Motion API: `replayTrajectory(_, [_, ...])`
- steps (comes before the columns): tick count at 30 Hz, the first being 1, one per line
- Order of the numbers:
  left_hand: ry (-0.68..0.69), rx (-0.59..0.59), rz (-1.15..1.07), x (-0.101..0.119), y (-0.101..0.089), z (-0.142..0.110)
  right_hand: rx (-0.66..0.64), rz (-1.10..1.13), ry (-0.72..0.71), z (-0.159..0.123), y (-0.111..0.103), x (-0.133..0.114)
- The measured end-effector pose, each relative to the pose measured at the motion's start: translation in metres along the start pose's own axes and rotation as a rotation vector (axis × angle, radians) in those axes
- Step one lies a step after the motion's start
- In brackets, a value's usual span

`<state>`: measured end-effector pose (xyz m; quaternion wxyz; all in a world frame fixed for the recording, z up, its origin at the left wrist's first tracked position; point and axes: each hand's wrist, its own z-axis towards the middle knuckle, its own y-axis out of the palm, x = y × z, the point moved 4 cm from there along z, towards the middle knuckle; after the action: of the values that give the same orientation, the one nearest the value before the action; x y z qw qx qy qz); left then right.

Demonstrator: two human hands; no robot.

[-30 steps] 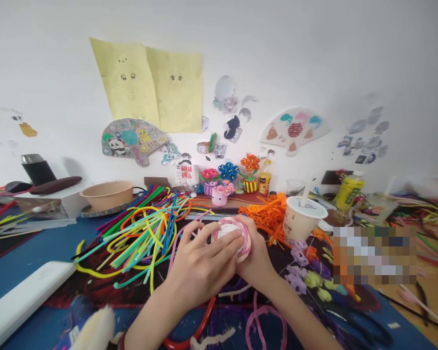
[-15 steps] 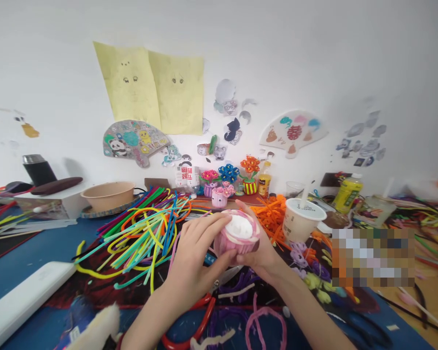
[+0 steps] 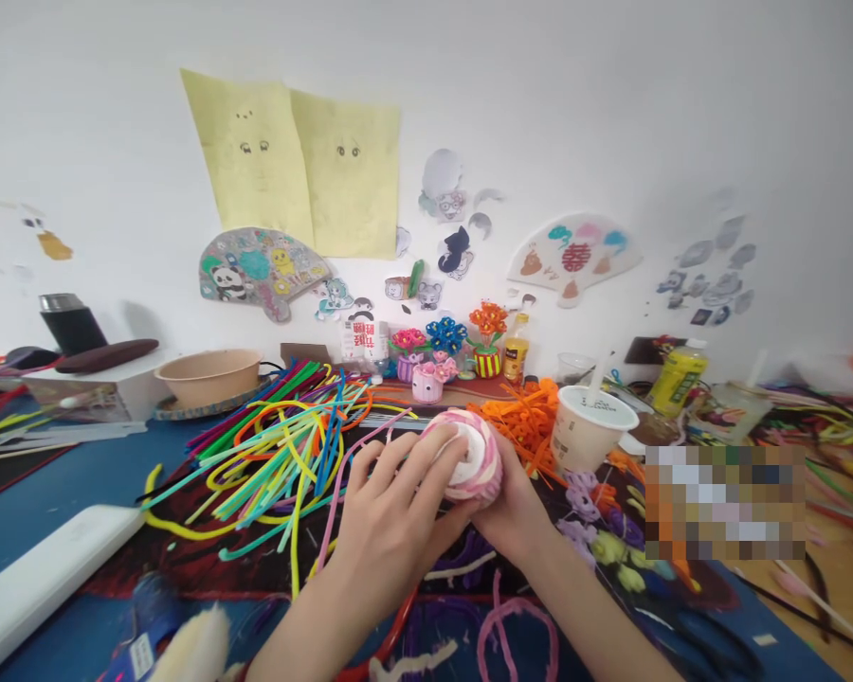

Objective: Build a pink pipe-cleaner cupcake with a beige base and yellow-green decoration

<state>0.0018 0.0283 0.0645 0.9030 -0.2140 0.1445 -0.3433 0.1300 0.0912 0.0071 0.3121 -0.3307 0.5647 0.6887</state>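
Between my hands is a small round pot (image 3: 484,478) wrapped in pink and cream pipe cleaners, its white filled opening tilted toward me. My right hand (image 3: 508,502) wraps round its right side and underside. The fingers of my left hand (image 3: 405,502) reach over the pot, fingertips pressing on the white opening, with the thumb at its lower side. Below my hands, red-handled scissors (image 3: 388,649) are partly hidden by my left forearm. Loose purple and pink pipe cleaners (image 3: 516,606) lie near my right forearm.
Colourful pipe cleaners (image 3: 277,464) spread to the left, beside a long white device (image 3: 49,578). A lidded drink cup (image 3: 589,431) with a straw stands right. Finished pipe-cleaner flower pots (image 3: 426,384) line the back by the wall. Black scissors (image 3: 697,639) lie front right.
My left fingers have moved from the pot's rim onto its white opening. The pot has tipped further toward me, and my right hand still holds it.
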Motion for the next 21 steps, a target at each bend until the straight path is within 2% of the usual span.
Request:
replayTrajectory(15, [-0.018, -0.026, -0.115, 0.0019, -0.0005, 0.0026, -0.005, 0.065, 0.017, -0.0032, -0.0003, -0.0017])
replayTrajectory(21, [-0.037, -0.071, -0.156, 0.0005, -0.0013, 0.0030, -0.018, 0.099, 0.031, -0.0049, -0.0011, -0.0028])
